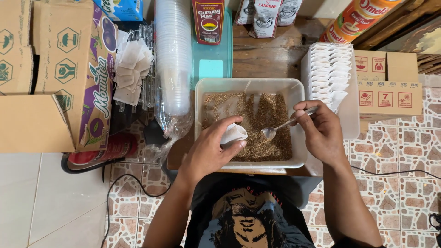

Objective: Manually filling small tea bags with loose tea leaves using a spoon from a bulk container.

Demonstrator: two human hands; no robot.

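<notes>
The left hand (209, 149) pinched an empty tea bag (233, 134); the right hand (321, 133) pinched a metal spoon (281, 127) over the tray (248, 84) of loose tea (268, 133).

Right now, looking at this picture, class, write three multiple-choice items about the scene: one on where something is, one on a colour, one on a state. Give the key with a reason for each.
1. Where is the row of empty white paper bags?
A. Right of the tub
B. Inside the tub
C. On the floor tiles

2. What colour is the flat lid behind the tub?
A. Red
B. Teal
C. Black

3. What state is the spoon in?
A. Lying in the tub
B. Held over the tub by the right hand
C. Stuck in a cup

Key:
1 A, the bags stand upright in a clear holder beside the tub's right wall.
2 B, a teal lid shows beyond the tub's far rim.
3 B, the right hand's fingers pinch the handle, with the bowl near the small white bag that the left hand holds open above the brown loose tea.
</notes>
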